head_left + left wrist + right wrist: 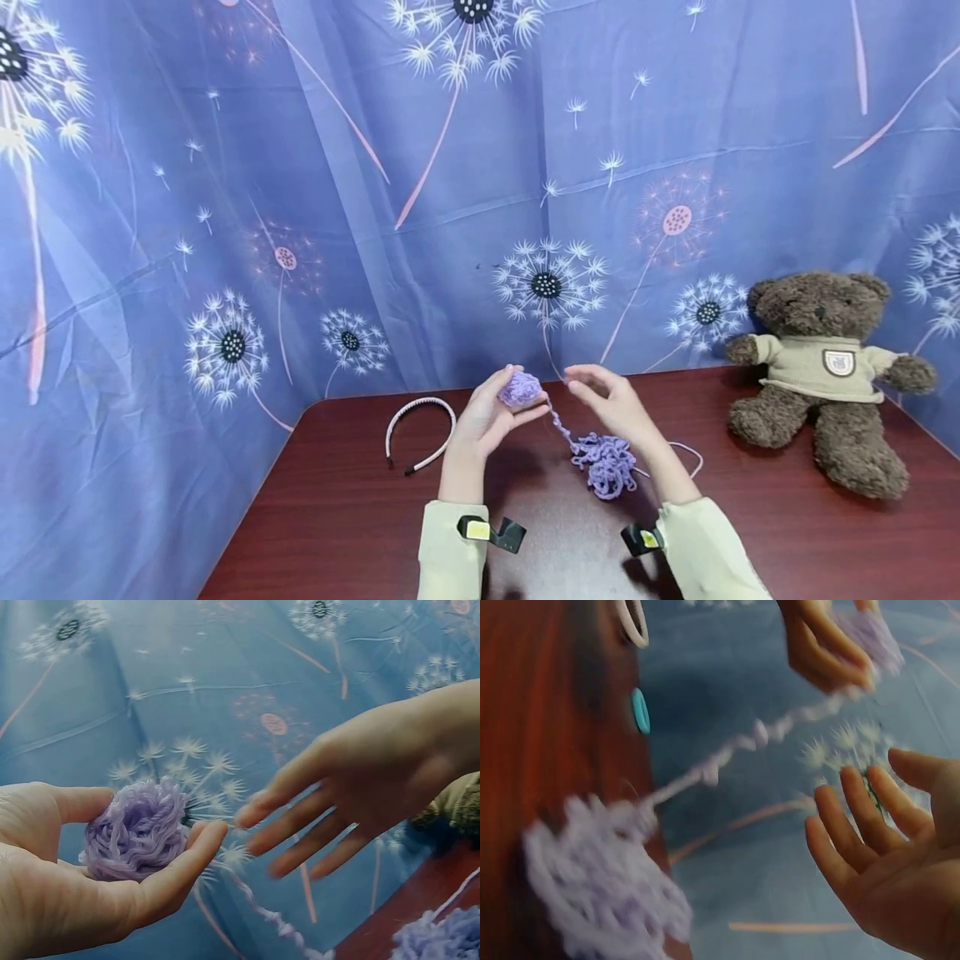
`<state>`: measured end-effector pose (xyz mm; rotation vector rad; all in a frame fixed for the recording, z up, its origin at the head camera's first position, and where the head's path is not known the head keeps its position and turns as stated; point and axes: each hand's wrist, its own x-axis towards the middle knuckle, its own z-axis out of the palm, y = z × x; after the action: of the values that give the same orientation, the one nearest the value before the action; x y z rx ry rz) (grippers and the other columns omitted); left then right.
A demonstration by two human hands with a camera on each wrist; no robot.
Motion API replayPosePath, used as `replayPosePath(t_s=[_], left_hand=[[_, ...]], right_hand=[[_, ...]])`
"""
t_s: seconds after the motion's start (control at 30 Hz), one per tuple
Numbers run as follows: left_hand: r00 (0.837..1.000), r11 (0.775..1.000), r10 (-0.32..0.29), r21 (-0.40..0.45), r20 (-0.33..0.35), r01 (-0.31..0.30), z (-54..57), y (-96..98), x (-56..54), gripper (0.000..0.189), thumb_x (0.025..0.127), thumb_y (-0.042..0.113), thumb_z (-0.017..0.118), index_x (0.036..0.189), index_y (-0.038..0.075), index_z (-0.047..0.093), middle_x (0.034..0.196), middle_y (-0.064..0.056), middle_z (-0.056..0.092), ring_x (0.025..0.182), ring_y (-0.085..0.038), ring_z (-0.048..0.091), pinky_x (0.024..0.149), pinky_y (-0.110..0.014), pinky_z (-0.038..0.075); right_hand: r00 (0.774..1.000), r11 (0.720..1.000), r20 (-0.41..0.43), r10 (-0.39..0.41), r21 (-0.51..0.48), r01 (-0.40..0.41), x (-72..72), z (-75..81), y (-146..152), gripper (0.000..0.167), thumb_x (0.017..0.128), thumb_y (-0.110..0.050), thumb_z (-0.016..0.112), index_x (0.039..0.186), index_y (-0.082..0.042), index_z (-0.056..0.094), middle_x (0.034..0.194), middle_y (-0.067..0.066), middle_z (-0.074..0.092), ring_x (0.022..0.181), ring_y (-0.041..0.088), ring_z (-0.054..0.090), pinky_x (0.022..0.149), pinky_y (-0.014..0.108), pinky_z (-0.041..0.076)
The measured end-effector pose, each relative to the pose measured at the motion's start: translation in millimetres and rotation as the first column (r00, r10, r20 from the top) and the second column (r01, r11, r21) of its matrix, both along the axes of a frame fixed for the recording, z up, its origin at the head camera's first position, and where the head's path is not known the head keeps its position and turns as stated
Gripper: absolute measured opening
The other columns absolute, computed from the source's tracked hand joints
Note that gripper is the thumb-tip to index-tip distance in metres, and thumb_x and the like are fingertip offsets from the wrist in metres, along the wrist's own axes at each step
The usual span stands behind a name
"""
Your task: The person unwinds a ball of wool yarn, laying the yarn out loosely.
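Observation:
A small ball of purple yarn (pixel 520 388) is held up over the table by my left hand (pixel 483 421). Its thumb and curled fingers grip the ball (pixel 137 832) from the sides in the left wrist view. From it a twisted strand (pixel 558 423) runs down to a loose purple yarn heap (pixel 604 465) on the table. My right hand (pixel 613 407) is raised just right of the ball, apart from it. In the right wrist view the fingers (pixel 864 817) of that hand are spread and relaxed, with nothing between them.
Left of my hands a white headband (pixel 420 402) lies on the dark red table (pixel 337 500). A brown teddy bear (pixel 821 379) in a beige sweater sits at the right. A teal ring (pixel 641 711) shows near the table's edge. Behind hangs a blue dandelion-print curtain (pixel 450 275).

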<state>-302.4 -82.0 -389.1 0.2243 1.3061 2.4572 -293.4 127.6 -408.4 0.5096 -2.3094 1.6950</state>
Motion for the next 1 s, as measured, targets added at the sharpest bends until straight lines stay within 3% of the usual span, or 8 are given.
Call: replayPosePath(t_s=[0.13, 0.2, 0.3, 0.43, 0.53, 0.8, 1.0], left_hand=[[0.999, 0.999, -0.050, -0.023, -0.010, 0.049, -2.8, 8.1, 1.8, 0.019, 0.106, 0.018, 0.036, 0.106, 0.013, 0.055, 0.104, -0.008, 0.058, 0.085, -0.022, 0.068, 0.105, -0.058, 0.043], [0.998, 0.998, -0.057, -0.027, -0.015, 0.057, -3.5, 10.0, 2.2, 0.022, 0.106, 0.017, 0.037, 0.101, 0.016, 0.058, 0.104, -0.008, 0.059, 0.085, -0.021, 0.068, 0.103, -0.058, 0.045], [0.998, 0.998, -0.058, -0.029, -0.021, 0.058, -3.4, 10.2, 2.6, 0.025, 0.106, 0.017, 0.037, 0.097, 0.018, 0.060, 0.103, -0.008, 0.059, 0.086, -0.021, 0.068, 0.102, -0.057, 0.046], [0.998, 0.998, -0.056, -0.038, -0.022, 0.055, -2.3, 7.5, 2.4, 0.023, 0.106, 0.018, 0.037, 0.100, 0.017, 0.059, 0.099, -0.006, 0.061, 0.085, -0.020, 0.069, 0.101, -0.056, 0.048], [0.999, 0.998, -0.043, -0.047, -0.016, 0.042, -2.3, 5.5, 0.9, 0.020, 0.106, 0.018, 0.038, 0.103, 0.015, 0.057, 0.096, -0.004, 0.062, 0.083, -0.020, 0.069, 0.099, -0.055, 0.050], [1.000, 0.999, 0.011, -0.047, -0.026, -0.013, -4.3, -2.2, -2.7, 0.017, 0.104, 0.019, 0.041, 0.104, 0.014, 0.057, 0.101, -0.003, 0.059, 0.088, -0.021, 0.066, 0.104, -0.062, 0.042], [0.999, 0.997, 0.035, -0.074, -0.027, -0.037, -7.3, -5.8, -4.2, 0.019, 0.103, 0.015, 0.042, 0.096, 0.019, 0.060, 0.099, 0.001, 0.062, 0.091, -0.018, 0.065, 0.098, -0.054, 0.051]], right_hand=[[0.993, 0.994, 0.053, 0.107, 0.028, -0.109, 1.7, -3.7, -11.4, 0.036, 0.101, -0.015, 0.050, 0.129, 0.006, 0.056, 0.125, 0.028, 0.063, 0.109, 0.021, 0.065, 0.090, 0.030, 0.056], [0.987, 0.990, 0.089, 0.133, 0.027, -0.136, 2.5, -2.7, -13.9, 0.038, 0.102, -0.017, 0.049, 0.130, 0.007, 0.055, 0.124, 0.028, 0.062, 0.106, 0.022, 0.066, 0.090, 0.035, 0.057], [0.980, 0.987, 0.132, 0.152, 0.026, -0.156, 2.9, -0.5, -13.4, 0.038, 0.101, -0.017, 0.051, 0.129, 0.008, 0.055, 0.114, 0.028, 0.066, 0.094, 0.016, 0.067, 0.083, 0.030, 0.058], [0.981, 0.990, 0.145, 0.132, 0.037, -0.139, 2.7, 1.1, -9.2, 0.031, 0.098, -0.016, 0.056, 0.118, 0.007, 0.063, 0.094, 0.017, 0.069, 0.077, 0.006, 0.060, 0.066, 0.020, 0.050], [0.986, 0.993, 0.133, 0.104, 0.041, -0.111, 1.6, 1.8, -5.4, 0.026, 0.096, -0.015, 0.058, 0.109, 0.006, 0.067, 0.085, 0.004, 0.065, 0.073, 0.004, 0.057, 0.063, 0.021, 0.048], [0.986, 0.997, 0.159, 0.046, -0.061, -0.036, 1.1, 8.8, 9.5, 0.032, 0.099, -0.013, 0.053, 0.111, 0.016, 0.059, 0.083, -0.013, 0.061, 0.080, -0.004, 0.059, 0.080, 0.019, 0.056], [0.989, 0.996, 0.148, 0.015, -0.094, -0.001, 3.4, 12.8, 21.1, 0.034, 0.100, -0.012, 0.052, 0.113, 0.019, 0.056, 0.080, -0.020, 0.061, 0.080, -0.006, 0.059, 0.081, 0.019, 0.057]])
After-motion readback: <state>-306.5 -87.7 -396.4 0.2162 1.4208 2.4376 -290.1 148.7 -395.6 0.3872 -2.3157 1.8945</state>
